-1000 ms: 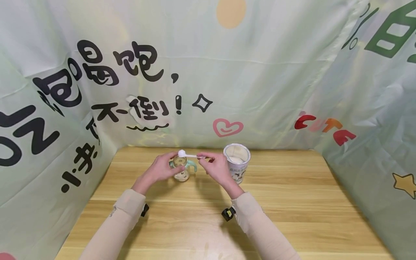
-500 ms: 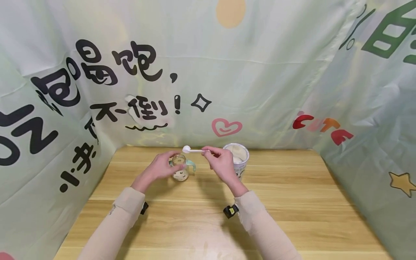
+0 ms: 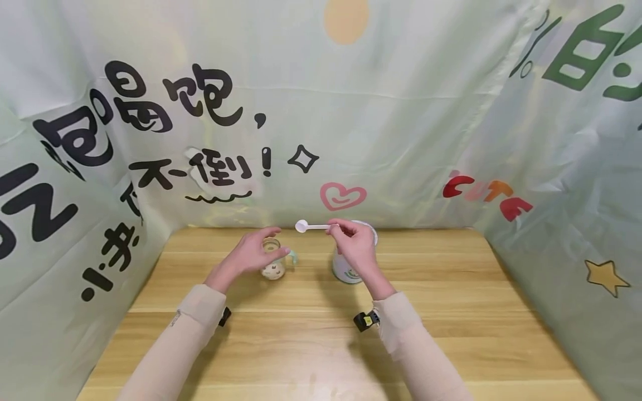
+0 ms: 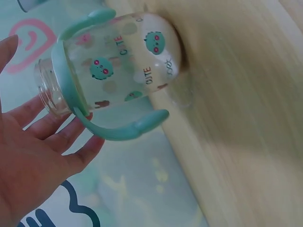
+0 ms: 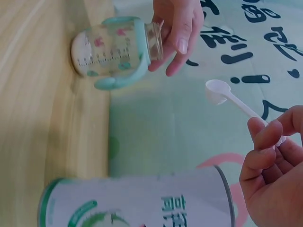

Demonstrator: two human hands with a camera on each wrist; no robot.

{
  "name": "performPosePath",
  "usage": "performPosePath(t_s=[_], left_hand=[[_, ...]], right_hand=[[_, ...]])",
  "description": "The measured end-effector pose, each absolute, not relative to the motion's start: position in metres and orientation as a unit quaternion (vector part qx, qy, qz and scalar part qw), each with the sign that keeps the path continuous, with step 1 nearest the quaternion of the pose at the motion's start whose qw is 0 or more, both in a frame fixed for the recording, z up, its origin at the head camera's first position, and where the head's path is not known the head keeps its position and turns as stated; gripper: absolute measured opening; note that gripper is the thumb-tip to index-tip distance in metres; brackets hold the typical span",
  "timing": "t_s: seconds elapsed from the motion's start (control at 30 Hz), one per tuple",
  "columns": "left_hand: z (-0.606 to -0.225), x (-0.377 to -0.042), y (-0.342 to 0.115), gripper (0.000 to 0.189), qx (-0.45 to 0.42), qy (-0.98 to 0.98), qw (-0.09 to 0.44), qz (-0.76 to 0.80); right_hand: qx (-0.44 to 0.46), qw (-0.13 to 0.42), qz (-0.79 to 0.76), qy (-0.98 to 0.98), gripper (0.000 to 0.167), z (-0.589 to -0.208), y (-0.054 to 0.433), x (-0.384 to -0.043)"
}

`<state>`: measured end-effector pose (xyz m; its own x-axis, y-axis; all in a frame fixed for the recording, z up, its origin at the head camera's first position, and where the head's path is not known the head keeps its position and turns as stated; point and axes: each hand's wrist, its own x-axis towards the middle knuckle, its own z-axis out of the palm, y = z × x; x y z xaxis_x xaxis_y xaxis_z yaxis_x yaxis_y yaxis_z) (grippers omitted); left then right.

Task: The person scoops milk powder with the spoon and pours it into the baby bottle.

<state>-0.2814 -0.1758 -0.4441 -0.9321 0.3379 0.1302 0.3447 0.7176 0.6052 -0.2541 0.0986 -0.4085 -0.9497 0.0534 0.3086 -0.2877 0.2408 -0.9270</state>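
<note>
A clear baby bottle (image 3: 273, 271) stands upright and uncapped on the table, with mint-green handles and pale powder in its bottom. My left hand (image 3: 251, 253) is beside its neck, thumb and fingers spread; in the left wrist view the fingers (image 4: 52, 127) lie loosely behind the bottle. My right hand (image 3: 357, 245) pinches the handle of a small white measuring scoop (image 3: 301, 226), held in the air between the bottle and the can. Whether powder is in the scoop's bowl (image 5: 218, 90) is not clear. A milk powder can (image 3: 346, 272) stands partly hidden behind my right hand.
The wooden table (image 3: 301, 345) ends at a printed fabric backdrop (image 3: 401, 139) behind the bottle and can. More fabric (image 3: 577, 223) rises along the right and left sides. A small black camera (image 3: 367, 320) sits at my right wrist.
My right hand has moved right and slightly up, carrying the scoop from above the bottle's mouth toward the can. My left hand's fingers have spread away from the bottle. The head view has turned slightly right.
</note>
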Motion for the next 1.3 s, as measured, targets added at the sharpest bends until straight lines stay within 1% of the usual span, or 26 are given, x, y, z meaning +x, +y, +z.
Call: performPosePath(t_s=[0.33, 0.5, 0.63, 0.8, 1.1, 1.3], left_hand=[[-0.438, -0.287, -0.160, 0.076, -0.205, -0.923, 0.000, -0.325], [-0.437, -0.291, -0.151, 0.074, -0.214, -0.918, -0.003, -0.334], [-0.437, -0.293, -0.143, 0.078, -0.218, -0.916, -0.004, -0.337], [-0.434, -0.296, -0.131, 0.082, -0.227, -0.910, -0.010, -0.345], [-0.435, -0.301, -0.113, 0.082, -0.237, -0.907, -0.008, -0.347], [-0.437, -0.304, -0.100, 0.082, -0.251, -0.904, -0.018, -0.347]], right_hand=[[0.033, 0.132, 0.622, -0.771, 0.024, -0.404, 0.128, -0.254], [0.015, 0.138, 0.623, -0.770, 0.024, -0.404, 0.142, -0.254], [0.003, 0.143, 0.620, -0.771, 0.025, -0.404, 0.152, -0.255], [-0.008, 0.151, 0.612, -0.776, 0.026, -0.405, 0.162, -0.254], [-0.010, 0.159, 0.600, -0.784, 0.024, -0.408, 0.177, -0.250], [-0.024, 0.168, 0.601, -0.781, 0.022, -0.410, 0.187, -0.250]])
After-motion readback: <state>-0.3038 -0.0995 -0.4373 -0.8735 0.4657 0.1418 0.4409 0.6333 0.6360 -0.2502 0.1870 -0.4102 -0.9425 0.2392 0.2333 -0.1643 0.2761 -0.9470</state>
